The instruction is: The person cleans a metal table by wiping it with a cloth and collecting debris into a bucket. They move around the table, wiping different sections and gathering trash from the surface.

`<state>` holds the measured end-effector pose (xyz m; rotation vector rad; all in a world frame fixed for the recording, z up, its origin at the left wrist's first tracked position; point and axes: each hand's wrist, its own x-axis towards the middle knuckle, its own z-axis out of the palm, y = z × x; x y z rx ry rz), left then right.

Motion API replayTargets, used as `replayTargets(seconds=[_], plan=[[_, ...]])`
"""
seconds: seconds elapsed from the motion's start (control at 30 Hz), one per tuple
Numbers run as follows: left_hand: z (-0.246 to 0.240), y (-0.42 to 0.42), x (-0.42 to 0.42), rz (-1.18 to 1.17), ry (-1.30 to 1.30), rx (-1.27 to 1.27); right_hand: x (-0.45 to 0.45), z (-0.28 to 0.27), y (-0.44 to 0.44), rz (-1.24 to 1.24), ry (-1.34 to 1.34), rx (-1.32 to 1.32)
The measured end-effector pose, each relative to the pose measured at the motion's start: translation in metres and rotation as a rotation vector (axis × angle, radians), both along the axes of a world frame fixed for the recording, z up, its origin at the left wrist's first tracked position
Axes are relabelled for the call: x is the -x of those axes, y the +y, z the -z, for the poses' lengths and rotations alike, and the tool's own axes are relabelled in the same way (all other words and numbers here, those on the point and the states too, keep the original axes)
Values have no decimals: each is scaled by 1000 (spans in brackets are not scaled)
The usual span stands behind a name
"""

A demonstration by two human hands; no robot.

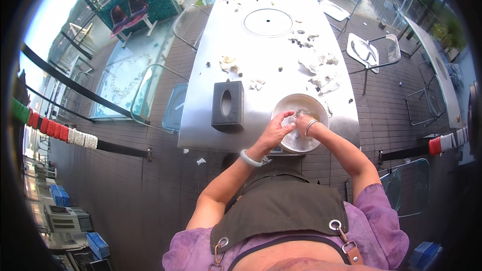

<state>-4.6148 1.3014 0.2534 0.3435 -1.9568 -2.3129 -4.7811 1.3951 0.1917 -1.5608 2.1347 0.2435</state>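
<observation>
A round metal basin (295, 101) sits at the near edge of a stainless-steel table (260, 116). Over its left side is my left hand (276, 130), thumb and fingers apart and nothing visible between them. My right hand (304, 125) reaches down into the basin, close to the left fingertips. Its own fingertips are partly hidden, so whether they grip anything is unclear. Some greyish matter lies in the basin just beyond the right hand, too blurred to identify. To the left of the basin stands a black tissue box (227, 105) with an oval opening.
Crumpled tissues (308, 66) and small dark scraps litter the table's right side; more food scraps (228, 64) lie on the left. A round inset plate (267, 22) is set in the tabletop. Folding chairs (363, 51) flank the table, and rope-wrapped rails (124, 148) run at both sides.
</observation>
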Motion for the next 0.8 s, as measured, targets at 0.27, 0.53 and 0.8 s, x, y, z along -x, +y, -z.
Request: replayTargets(seconds=[0.27,0.53,0.8], plan=[[33,15,55,-172,-174,-718,1,-94,24,411,-577,769],[48,25,69,-278,-4,-713,-29,-24,37,1243,-1250,1235],[16,66,79,-407,267,-425,-18,11,33,1514,-2173,954]])
